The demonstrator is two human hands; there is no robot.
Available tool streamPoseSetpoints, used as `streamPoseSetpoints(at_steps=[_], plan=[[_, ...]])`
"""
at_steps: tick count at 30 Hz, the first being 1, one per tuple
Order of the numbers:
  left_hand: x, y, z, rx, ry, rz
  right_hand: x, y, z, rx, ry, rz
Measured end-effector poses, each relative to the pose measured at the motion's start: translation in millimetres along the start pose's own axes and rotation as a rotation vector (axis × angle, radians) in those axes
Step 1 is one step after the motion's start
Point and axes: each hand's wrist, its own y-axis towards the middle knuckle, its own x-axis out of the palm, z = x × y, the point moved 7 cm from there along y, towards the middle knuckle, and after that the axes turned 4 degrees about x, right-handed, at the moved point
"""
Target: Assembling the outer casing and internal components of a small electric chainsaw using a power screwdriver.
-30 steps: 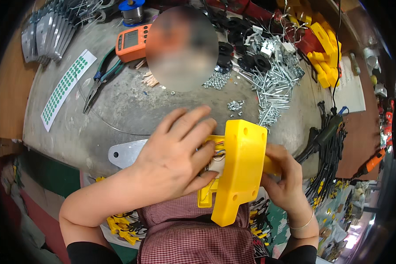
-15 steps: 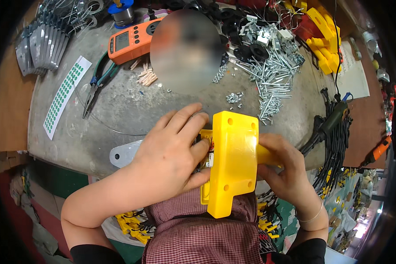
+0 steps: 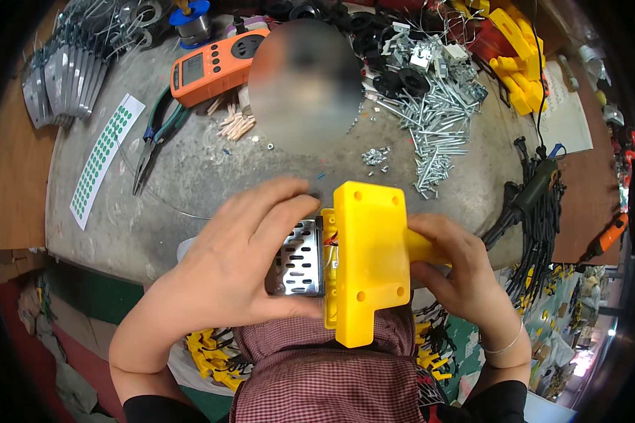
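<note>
My right hand [image 3: 455, 271] is closed round the handle of a yellow plastic housing [image 3: 370, 247], holding it upright above my lap. The housing has a flat face with screw holes near its corners. Through the gap between its parts, some thin wires [image 3: 333, 240] show. On its left side sits a slotted metal cover [image 3: 300, 264]. My left hand [image 3: 226, 257] spans that cover, fingers over its far edge and thumb along its near edge. The back of the hand hides part of the cover.
Pliers [image 3: 149, 151], an orange meter [image 3: 208, 67] and a sheet of green dots [image 3: 106, 162] lie left on the bench. Toward the right are piled screws [image 3: 441, 130], small nuts [image 3: 376, 156], yellow handles [image 3: 518, 77] and black cables [image 3: 536, 218]. A blurred patch hides the back middle.
My left hand has drawn back to the left from the gap in the housing, and the slotted metal cover now shows in its grasp. The yellow housing has shifted slightly left.
</note>
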Motion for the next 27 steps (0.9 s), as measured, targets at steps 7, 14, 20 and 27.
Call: streamPoseSetpoints(at_steps=[7,14,20,27], plan=[[26.9,-19.7,2.2,-0.007,0.140,-0.089,12.0,4.9,-0.4,0.010,-0.112,-0.122],[32.4,-24.8,4.8,0.011,0.203,-0.095,9.9,22.0,4.0,0.040,-0.073,-0.299],[32.6,-25.9,7.9,0.040,0.212,-0.034,28.2,17.4,41.1,0.323,-0.306,-0.432],[27.4,-34.6,21.5,0.105,0.304,0.057,19.3,8.6,22.0,0.025,-0.413,-0.112]])
